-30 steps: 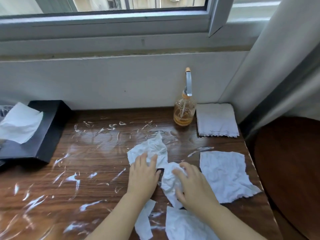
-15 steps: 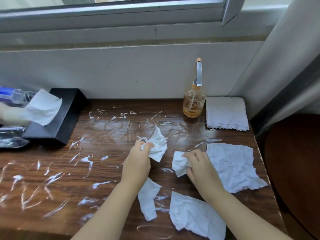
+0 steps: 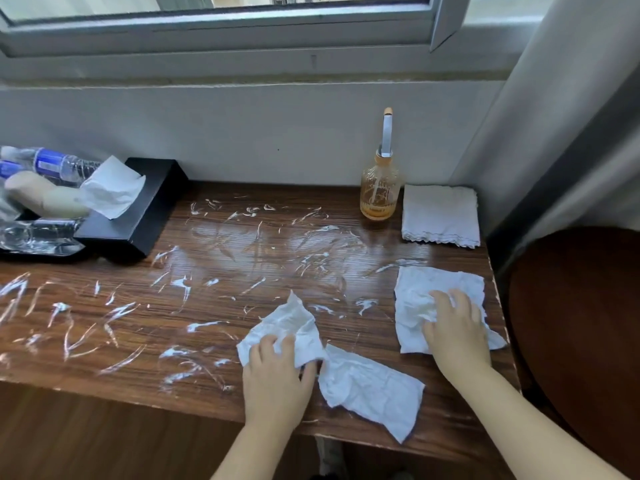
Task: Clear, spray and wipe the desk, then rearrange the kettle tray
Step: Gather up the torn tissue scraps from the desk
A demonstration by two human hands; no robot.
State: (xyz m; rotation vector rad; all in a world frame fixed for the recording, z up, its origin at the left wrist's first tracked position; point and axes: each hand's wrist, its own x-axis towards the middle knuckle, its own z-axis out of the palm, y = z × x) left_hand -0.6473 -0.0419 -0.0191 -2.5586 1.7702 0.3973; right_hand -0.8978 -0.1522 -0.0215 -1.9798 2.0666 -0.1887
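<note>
**Clearing the bench: two hands, three tissues**

We're in the clearing step, by our reading. The bench [image 3: 242,258] is streaked with white smears from its left edge to the middle, and loose tissues are lying at its front right.

Left hand [image 3: 277,375] sits near the front edge, fingers curled into a crumpled tissue [image 3: 287,323], gripping its near end. Right hand [image 3: 453,337] is well apart from it, near the right edge, fingers bent and bunching up a second tissue [image 3: 429,289] against the wood. So the hands are apart, each clamped on its own tissue.

Between them, at the front edge, lies a third tissue [image 3: 374,379], flat and touched by neither hand so far as we can tell, though its left end lies just beside the left hand.

Next move, we judge: gather all three into one wad and lift them off. The third sheet overhangs the front edge a little and could slide off if nudged.

The count:
- Loose tissues: three.
- Spray bottle [image 3: 379,192]: one, upright at the back right.
- Folded cloth [image 3: 440,213]: one, in the back right corner, just beside the bottle.
- Tissue box [image 3: 145,209]: one, black, at the back left, a sheet standing out of it.
- Water bottles [image 3: 52,164]: at least two, lying on the tray [image 3: 20,256] at the left edge; more we cannot make out.

No kettle is in view.
</note>
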